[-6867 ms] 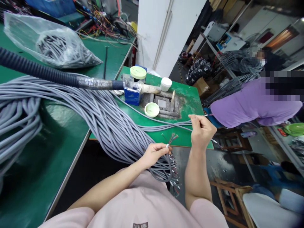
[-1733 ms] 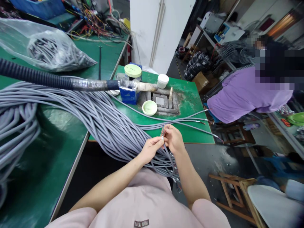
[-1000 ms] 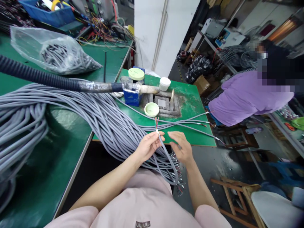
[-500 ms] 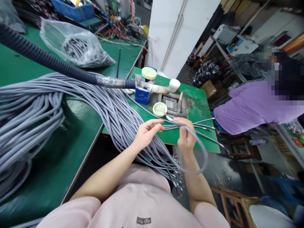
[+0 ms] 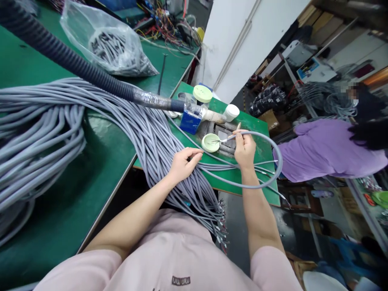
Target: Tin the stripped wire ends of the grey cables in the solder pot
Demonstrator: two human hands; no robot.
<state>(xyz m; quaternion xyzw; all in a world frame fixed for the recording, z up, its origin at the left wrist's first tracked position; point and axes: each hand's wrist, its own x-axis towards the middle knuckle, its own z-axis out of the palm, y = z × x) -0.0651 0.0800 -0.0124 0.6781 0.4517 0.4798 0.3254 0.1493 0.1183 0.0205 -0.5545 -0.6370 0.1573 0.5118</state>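
Observation:
My right hand is closed around a grey cable close to its stripped end. Beyond the fingers, the cable's bare thin wires reach into a small light green dish. The rest of that cable loops out to the right and curves back left beneath my right hand. My left hand hovers by a thick bundle of grey cables, its thumb and forefinger slightly apart, and nothing shows between them.
A ribbed black hose crosses to a nozzle beside a blue box. A white tub and a green round lid stand behind the dish. On the left table lies a clear bag. A person in purple is at right.
My right hand has moved forward and slightly right, bringing the cable's wire ends down into the green dish. My left hand has shifted slightly left, its fingers closer together. The view has tilted.

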